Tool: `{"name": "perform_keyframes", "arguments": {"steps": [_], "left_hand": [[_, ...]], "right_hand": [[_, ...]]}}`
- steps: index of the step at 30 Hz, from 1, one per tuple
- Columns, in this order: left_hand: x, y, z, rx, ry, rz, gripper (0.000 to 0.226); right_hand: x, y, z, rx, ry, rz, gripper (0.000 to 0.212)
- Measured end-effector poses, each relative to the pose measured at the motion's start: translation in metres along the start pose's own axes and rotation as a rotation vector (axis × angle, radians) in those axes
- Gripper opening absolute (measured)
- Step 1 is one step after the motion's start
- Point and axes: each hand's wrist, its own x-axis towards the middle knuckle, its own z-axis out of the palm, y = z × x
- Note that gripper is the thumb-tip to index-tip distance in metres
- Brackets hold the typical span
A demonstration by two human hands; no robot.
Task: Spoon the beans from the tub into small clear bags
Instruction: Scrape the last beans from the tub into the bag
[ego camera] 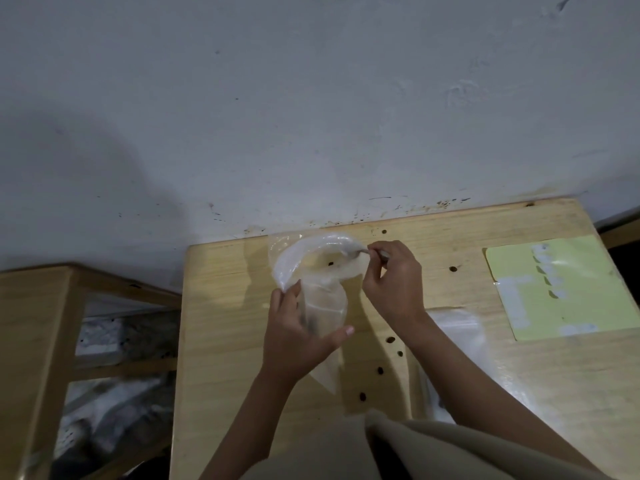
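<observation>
Beans, small, dark and oval, are the load: a few show faintly through the thin clear plastic bag (pixel 323 306) near the left fingers, and one dark speck (pixel 330 264) lies in the shallow translucent white plastic tub (pixel 304 258) just beyond the bag's mouth. Loose beans (pixel 390 340) also lie scattered on the pale wooden tabletop (pixel 225 323), below the right wrist. Judged from its look, the bag is very light, limp and slippery; it would collapse unless held near the mouth, where the film can be kept spread. The left hand (pixel 298 337) grips the bag, fingers curled round its left side and thumb (pixel 341 332) pressed across the film. The right hand (pixel 394 275) pinches the handle of a slim metal spoon (pixel 363 251) between thumb and fingertips, the bowl reaching towards the tub's far rim. The tub seems stiff but light, and likely to slide if nudged. Whether the spoon bowl carries beans cannot be made out, and the bag's lower end is covered by the left palm. Beyond the right forearm lie a stack of further clear bags (pixel 457 327), partly hidden, and a pale yellow card (pixel 554 289) whose markings are illegible.
</observation>
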Motion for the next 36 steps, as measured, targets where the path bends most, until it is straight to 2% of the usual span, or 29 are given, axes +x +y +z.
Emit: {"name": "perform_keyframes", "arguments": {"steps": [4,10,22,27,30,33,36], "left_hand": [[0.003,0.006,0.001,-0.004,-0.018,0.039,0.112],[0.001,0.003,0.008,0.14,-0.027,0.175,0.119],[-0.008,0.004,0.019,0.103,-0.034,0.198,0.124],[-0.005,0.002,0.019,0.022,-0.08,0.125,0.123],[-0.002,0.006,0.017,-0.116,-0.154,-0.052,0.127],[0.001,0.005,0.018,-0.177,-0.177,-0.153,0.131],[0.004,0.003,0.018,-0.192,-0.194,-0.21,0.13]], "right_hand": [[0.013,-0.005,-0.013,0.033,-0.053,0.06,0.011],[0.028,-0.01,-0.026,0.012,-0.155,0.193,0.013],[0.034,-0.014,-0.019,-0.137,-0.248,0.287,0.017],[0.034,-0.002,-0.015,-0.043,-0.188,0.392,0.023],[0.022,0.011,-0.009,0.12,-0.095,0.585,0.024],[0.003,0.018,-0.003,0.294,-0.022,0.778,0.029],[-0.008,0.016,0.002,0.328,-0.021,0.76,0.018]]}}
